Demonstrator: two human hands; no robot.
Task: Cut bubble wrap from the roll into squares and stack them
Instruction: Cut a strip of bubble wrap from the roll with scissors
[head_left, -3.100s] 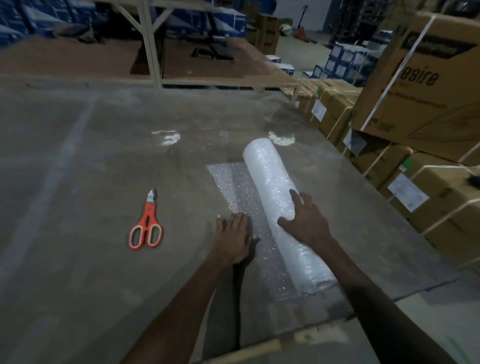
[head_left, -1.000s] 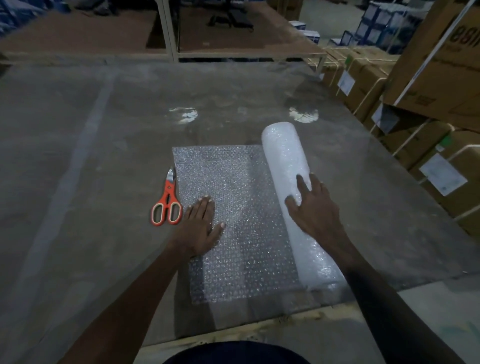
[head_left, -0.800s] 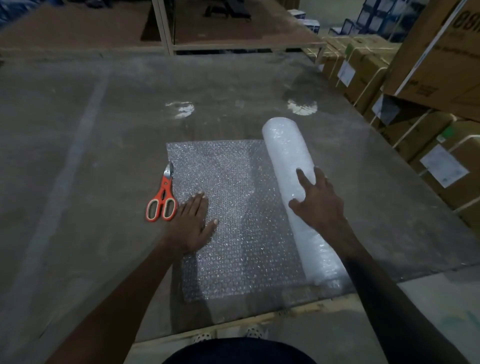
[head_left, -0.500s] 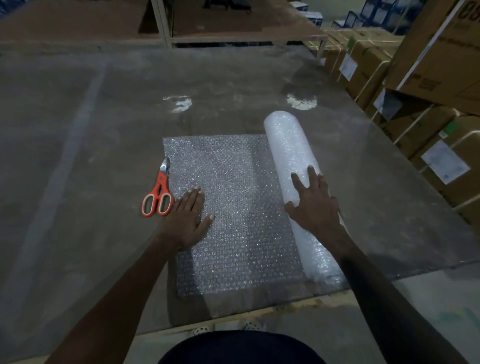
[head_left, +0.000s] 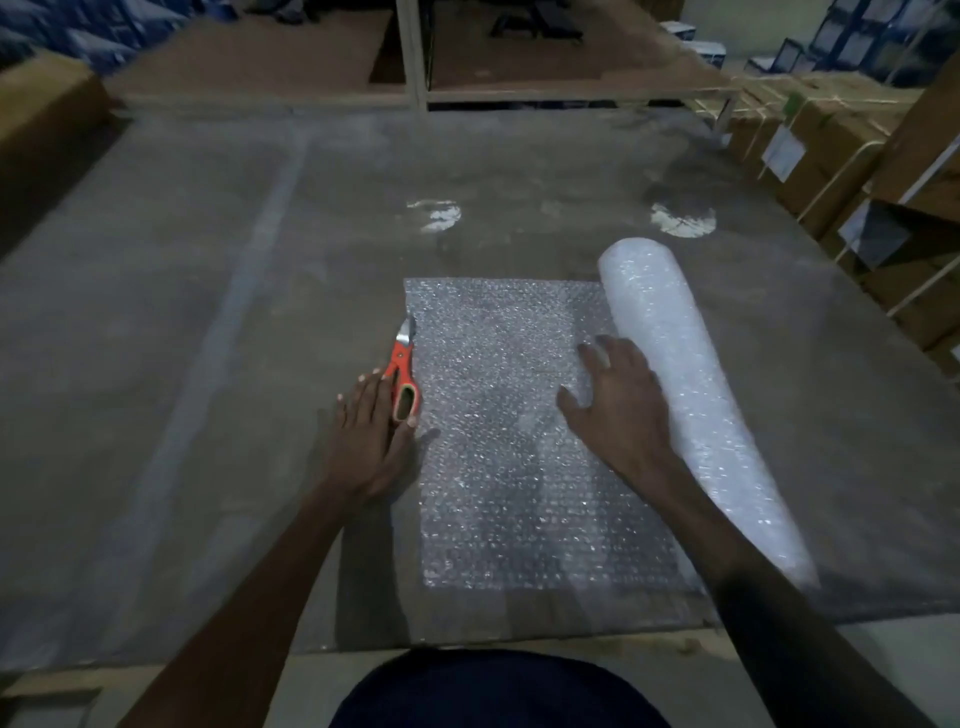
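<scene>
A white bubble wrap roll (head_left: 691, 374) lies on the grey table (head_left: 208, 364), running from the far middle toward the near right. An unrolled bubble wrap sheet (head_left: 498, 467) spreads flat to its left. Orange-handled scissors (head_left: 402, 374) lie shut at the sheet's left edge, blades pointing away. My left hand (head_left: 369, 436) rests flat over the scissors' left handle, fingers extended, thumb by the near loop. My right hand (head_left: 618, 405) hovers or rests with fingers spread on the sheet, just left of the roll.
Strapped cardboard boxes (head_left: 841, 171) are stacked along the table's right side. A metal rack post (head_left: 413, 52) and a brown shelf surface stand beyond the far edge. The table's near edge (head_left: 467, 649) runs just in front of my body.
The sheet was unrolled leftward from the roll. My left hand slid off the sheet onto the scissors. My right hand came off the roll onto the sheet.
</scene>
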